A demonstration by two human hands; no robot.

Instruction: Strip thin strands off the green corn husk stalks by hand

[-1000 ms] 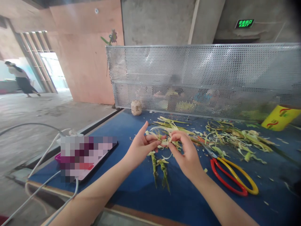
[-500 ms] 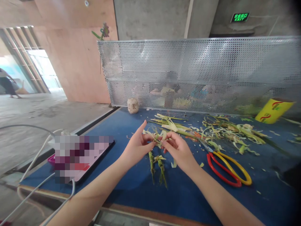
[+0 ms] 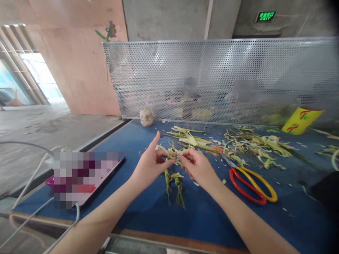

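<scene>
Over the middle of the blue tabletop (image 3: 206, 215), my left hand (image 3: 152, 160) pinches a pale green plant strip (image 3: 173, 157) between thumb and fingers, its thumb side raised. My right hand (image 3: 197, 164) grips the same strip from the other side, fingertips almost meeting the left ones. Just below the fingers lie two knotted green plant pieces (image 3: 178, 185) with frayed ends. Behind my hands rests a heap of long leaf strips (image 3: 189, 137). To the right of my right hand are scissors (image 3: 250, 183) with one red and one yellow handle, blades pointing at the scraps.
More shredded leaves (image 3: 259, 144) spread over the right rear. A yellow roll (image 3: 302, 121) stands tilted by the perforated metal screen (image 3: 164, 67). Near the screen's left end sits a whitish ball (image 3: 146, 117). A phone-like device (image 3: 106, 180) with cables lies at the left.
Both hands stay together, and their fingers shift slightly on the strip. A pale curl standing up at the right fingertips no longer shows. The whole view has swung a little to the right.
</scene>
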